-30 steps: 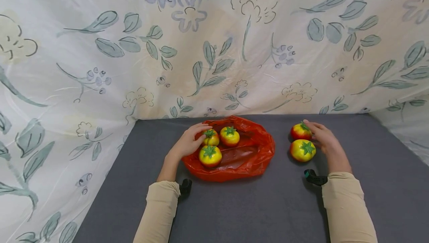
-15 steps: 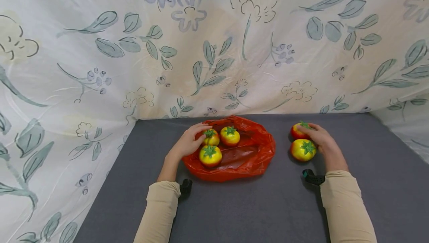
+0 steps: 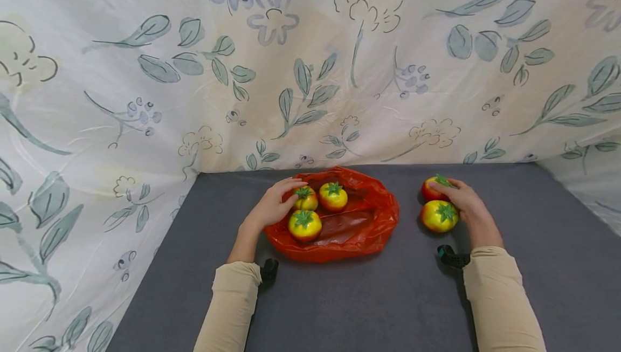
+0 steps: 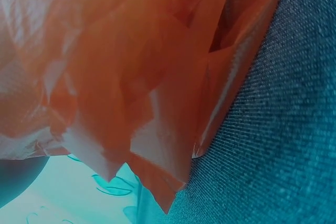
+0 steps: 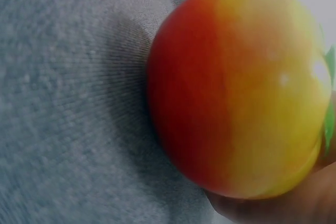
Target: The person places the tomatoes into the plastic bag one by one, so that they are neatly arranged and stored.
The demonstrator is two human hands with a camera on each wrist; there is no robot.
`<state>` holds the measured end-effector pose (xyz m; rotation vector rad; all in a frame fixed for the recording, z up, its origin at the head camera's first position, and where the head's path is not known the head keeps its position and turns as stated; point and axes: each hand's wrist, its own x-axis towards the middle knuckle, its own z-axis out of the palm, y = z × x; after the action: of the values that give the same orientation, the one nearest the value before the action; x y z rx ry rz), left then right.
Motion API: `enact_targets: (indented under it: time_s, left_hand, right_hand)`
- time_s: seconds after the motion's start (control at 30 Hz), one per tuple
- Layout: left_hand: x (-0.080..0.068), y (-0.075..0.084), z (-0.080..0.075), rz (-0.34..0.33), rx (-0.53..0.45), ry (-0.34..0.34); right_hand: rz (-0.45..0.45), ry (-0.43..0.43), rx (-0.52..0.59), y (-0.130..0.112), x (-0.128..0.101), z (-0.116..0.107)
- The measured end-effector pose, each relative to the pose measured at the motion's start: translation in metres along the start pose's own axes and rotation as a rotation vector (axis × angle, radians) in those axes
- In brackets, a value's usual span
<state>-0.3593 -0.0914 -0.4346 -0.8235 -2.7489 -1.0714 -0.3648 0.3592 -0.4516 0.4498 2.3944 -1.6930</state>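
Note:
In the head view, my left hand reaches over the left rim of a red plastic bag. Its thumb and fingers curve round the left side of a red-yellow tomato in the bag. Two more tomatoes lie inside, a front one and a back one. To the right, my right hand holds the rear tomato, thumb and fingers on it. A second tomato sits just in front, close to that hand. The left wrist view shows mostly crumpled bag; the right wrist view, one tomato up close.
A dark grey cloth covers the table. Floral fabric hangs behind it and along the left side. Each wrist wears a small black camera, one at the left sleeve and one at the right sleeve.
My right hand has moved slightly left, and its fingers have come over the rear tomato and taken hold of it. My left hand and the bag have stayed in place.

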Motion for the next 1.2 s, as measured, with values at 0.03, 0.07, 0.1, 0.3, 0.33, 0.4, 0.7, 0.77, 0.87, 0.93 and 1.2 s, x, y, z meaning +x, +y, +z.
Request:
enact_targets:
  time_s: [0.03,0.07,0.1,0.3,0.33,0.4,0.7,0.77,0.87,0.93,1.2]
  left_hand:
    - [0.0,0.0,0.0,0.001,0.001,0.0]
    - [0.0,0.0,0.0,0.004,0.001,0.0]
    - [0.0,0.0,0.0,0.006,0.002,0.0]
    - [0.0,0.001,-0.002,0.019,0.001,-0.002]
    - [0.0,0.001,-0.002,0.02,0.001,-0.001]
    - [0.0,0.002,-0.002,0.019,0.0,-0.002]
    - [-0.001,0.002,-0.001,-0.005,0.0,-0.011]
    - [-0.002,0.003,-0.002,-0.005,-0.002,-0.011]
    - [-0.002,0.003,-0.002,0.0,-0.003,-0.01]
    - [-0.003,0.002,-0.002,0.004,-0.004,-0.009]
    - [-0.003,0.002,-0.002,0.007,-0.01,-0.011]
  right_hand:
    - [-0.002,0.01,0.011,0.0,0.0,0.0]
    - [-0.003,0.021,0.022,0.001,-0.001,-0.001]
    - [-0.006,0.032,0.036,0.001,-0.001,-0.001]
    - [-0.016,0.11,0.116,-0.001,-0.006,-0.002]
    - [-0.014,0.125,0.127,-0.002,-0.007,-0.002]
    - [-0.011,0.152,0.148,-0.003,-0.007,-0.003]
    - [-0.011,0.277,0.226,-0.009,-0.012,-0.006]
    - [-0.018,0.291,0.249,-0.012,-0.014,-0.006]
    - [-0.023,0.302,0.282,-0.016,-0.017,-0.004]
    - [-0.031,0.3,0.309,-0.018,-0.019,-0.004]
    - [-0.076,0.282,0.399,-0.023,-0.019,-0.007]
